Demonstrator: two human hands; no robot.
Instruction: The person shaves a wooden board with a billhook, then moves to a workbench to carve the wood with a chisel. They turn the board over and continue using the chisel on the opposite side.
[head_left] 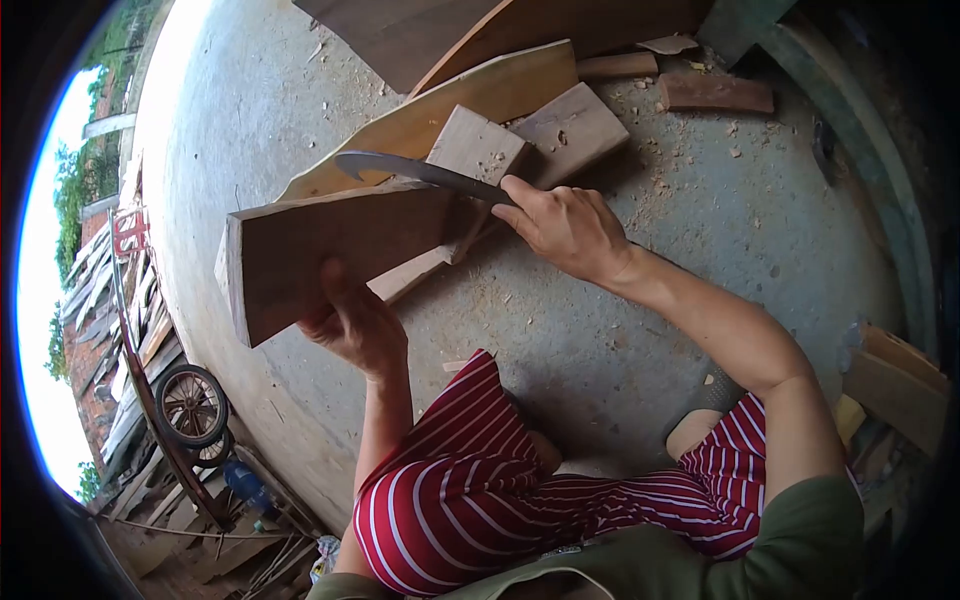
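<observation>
My left hand (352, 318) grips a thick wooden board (335, 235) from below, its thumb against the dark near face. The board is held tilted up off the floor, its pale end grain to the left. My right hand (570, 228) is closed around the handle end of a billhook (430, 172), a long dark blade with a hooked tip. The blade lies along the board's upper edge, with the hook pointing left. Behind the board, two wooden blocks (575, 130) rest on one another near a long curved-edge plank (500, 85).
Wood chips (660, 190) are scattered over the concrete floor (590, 350). A reddish wood piece (716, 93) lies at the back right, and large dark boards (400, 40) at the back. Outside on the left are a wheel (191, 405) and stacked planks (100, 300).
</observation>
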